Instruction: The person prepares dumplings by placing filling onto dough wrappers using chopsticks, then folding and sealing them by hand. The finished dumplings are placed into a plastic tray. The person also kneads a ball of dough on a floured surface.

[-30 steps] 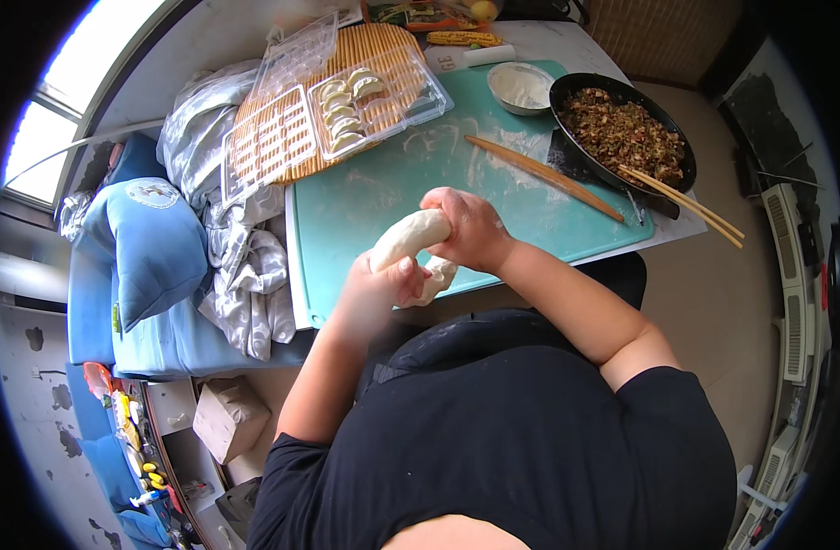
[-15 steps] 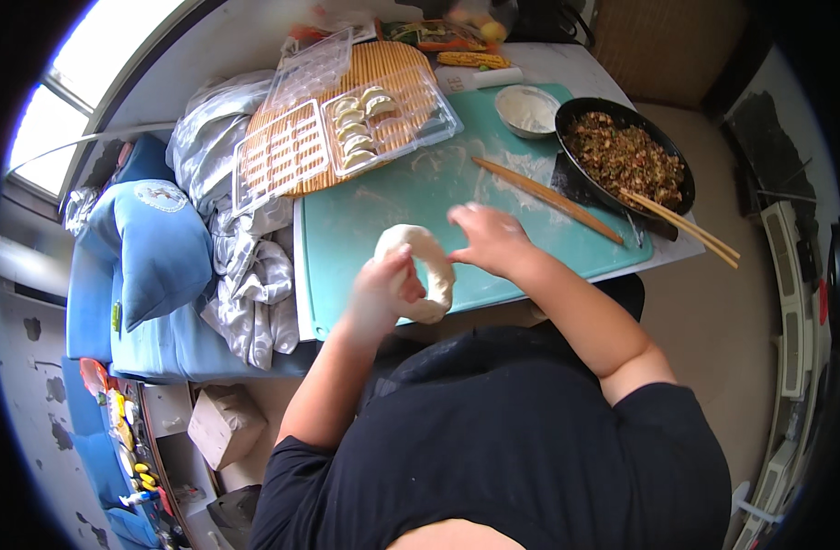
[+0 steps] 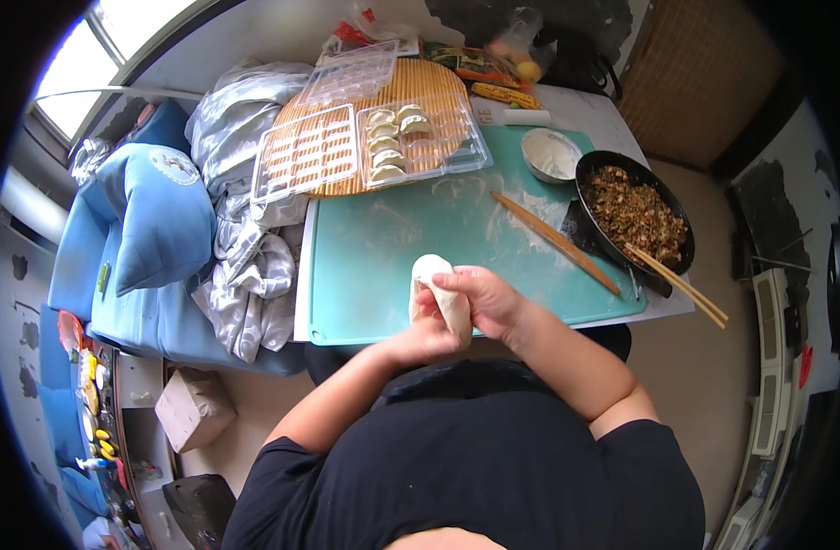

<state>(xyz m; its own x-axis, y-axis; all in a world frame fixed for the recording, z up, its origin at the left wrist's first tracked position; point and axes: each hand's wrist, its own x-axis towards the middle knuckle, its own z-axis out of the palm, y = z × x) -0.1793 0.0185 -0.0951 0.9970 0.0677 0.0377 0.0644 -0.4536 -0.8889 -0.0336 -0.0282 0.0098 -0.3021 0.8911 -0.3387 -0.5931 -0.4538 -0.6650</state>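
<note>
A ring of pale dough is held up in front of my chest, above the near edge of a floured turquoise mat. My left hand reaches through the ring from below, its fingers closed round the dough. My right hand pinches the ring's right side between thumb and fingers. A wooden rolling pin lies slantwise on the mat, beyond my right hand. Behind it stands a bowl of white flour.
A black pan of chopped filling stands at the right, chopsticks across its rim. Far left, a clear tray of dumplings rests on a round woven mat, beside a compartment tray. Blue cushion and grey cloth lie left.
My right hand has come in from the right and now grips the dough ring. The ring has turned and looks narrower. My head view has shifted slightly.
</note>
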